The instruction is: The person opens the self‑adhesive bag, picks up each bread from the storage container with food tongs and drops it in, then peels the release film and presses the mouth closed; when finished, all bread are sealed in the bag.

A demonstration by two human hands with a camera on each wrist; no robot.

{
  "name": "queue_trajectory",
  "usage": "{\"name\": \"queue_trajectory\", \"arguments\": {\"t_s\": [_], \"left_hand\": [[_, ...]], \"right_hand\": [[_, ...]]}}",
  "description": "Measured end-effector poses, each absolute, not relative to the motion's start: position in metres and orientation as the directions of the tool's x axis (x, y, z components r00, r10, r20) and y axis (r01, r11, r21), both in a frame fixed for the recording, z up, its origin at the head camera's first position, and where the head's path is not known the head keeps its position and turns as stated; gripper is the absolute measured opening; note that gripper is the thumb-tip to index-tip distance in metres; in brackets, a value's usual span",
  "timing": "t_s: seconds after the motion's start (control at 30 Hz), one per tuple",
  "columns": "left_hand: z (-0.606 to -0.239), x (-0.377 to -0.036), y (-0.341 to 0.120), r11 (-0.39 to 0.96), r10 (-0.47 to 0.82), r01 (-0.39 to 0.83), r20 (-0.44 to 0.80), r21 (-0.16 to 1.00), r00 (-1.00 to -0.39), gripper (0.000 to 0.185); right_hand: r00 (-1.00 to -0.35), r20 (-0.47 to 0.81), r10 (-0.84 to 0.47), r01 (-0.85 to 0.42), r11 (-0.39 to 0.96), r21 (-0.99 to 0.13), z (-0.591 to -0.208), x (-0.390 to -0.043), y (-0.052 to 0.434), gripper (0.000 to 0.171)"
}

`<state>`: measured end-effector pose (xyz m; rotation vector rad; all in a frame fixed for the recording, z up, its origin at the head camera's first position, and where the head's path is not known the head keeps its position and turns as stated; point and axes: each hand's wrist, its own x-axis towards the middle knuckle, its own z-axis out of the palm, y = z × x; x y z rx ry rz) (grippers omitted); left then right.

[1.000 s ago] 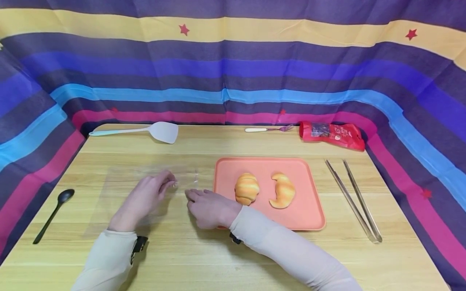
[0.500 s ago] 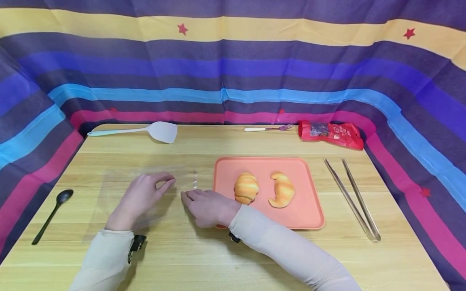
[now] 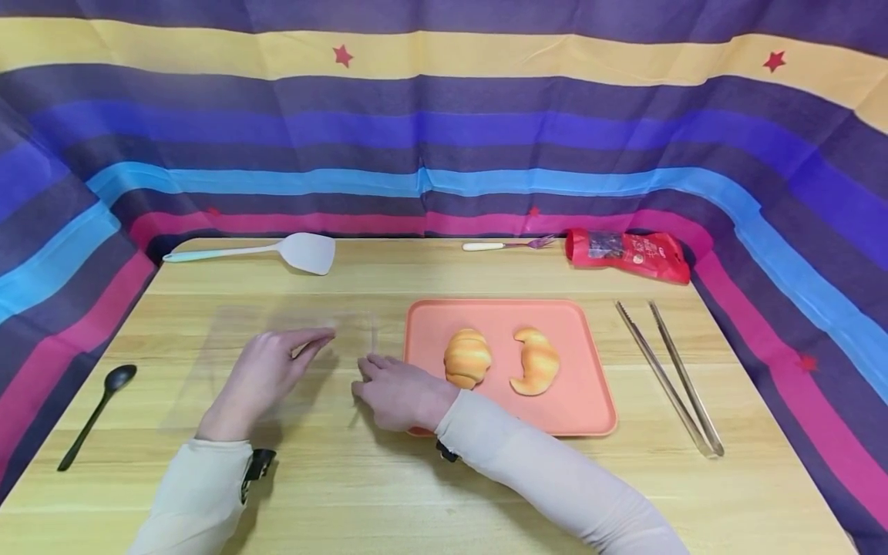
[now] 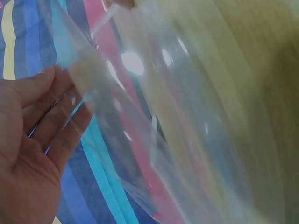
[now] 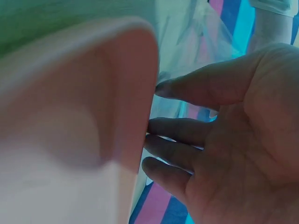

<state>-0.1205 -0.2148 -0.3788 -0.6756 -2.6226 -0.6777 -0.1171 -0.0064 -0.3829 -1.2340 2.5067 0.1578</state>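
A clear plastic bag (image 3: 204, 385) lies on the left half of the table, and its outline is faint. My left hand (image 3: 264, 374) is above its right part, with thumb and fingertips together. In the left wrist view these fingers pinch the edge of the raised clear film (image 4: 173, 130). My right hand (image 3: 405, 395) is at the bag's right end, beside the tray's left edge. Its thumb and fingers (image 5: 170, 151) are extended and apart in the right wrist view, with film behind them; whether the fingertips touch it is hard to tell.
Two croissants, one rounded (image 3: 468, 358) and one curved (image 3: 537, 362), lie on a pink tray (image 3: 590, 408). Metal tongs (image 3: 669, 378) lie to the right. A red packet (image 3: 652, 256), small fork (image 3: 509, 246) and spatula (image 3: 308, 253) are at the back; a black spoon (image 3: 104, 401) is left.
My left fingers have drawn closer together and the bag's edge has shifted near them. My right fingertips have shifted slightly at the bag's right end. The other objects stay put.
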Motion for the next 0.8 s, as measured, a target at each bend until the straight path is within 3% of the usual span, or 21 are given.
{"name": "queue_trajectory", "arguments": {"t_s": [0.2, 0.4, 0.8], "left_hand": [[-0.378, -0.120, -0.214, 0.781, 0.342, 0.516, 0.450, 0.352, -0.825, 0.023], [-0.374, -0.120, -0.215, 0.773, 0.321, 0.534, 0.514, 0.343, -0.795, 0.019], [-0.364, -0.117, -0.221, 0.765, 0.288, 0.525, 0.531, 0.373, -0.797, 0.021]], "right_hand": [[-0.576, -0.348, -0.740, -0.782, 0.622, -0.027, -0.384, -0.118, -0.006, 0.052], [-0.583, -0.305, -0.753, -0.795, 0.606, 0.024, -0.384, -0.119, -0.004, 0.046], [-0.566, -0.347, -0.748, -0.796, 0.605, -0.005, -0.384, -0.120, -0.006, 0.050]]}}
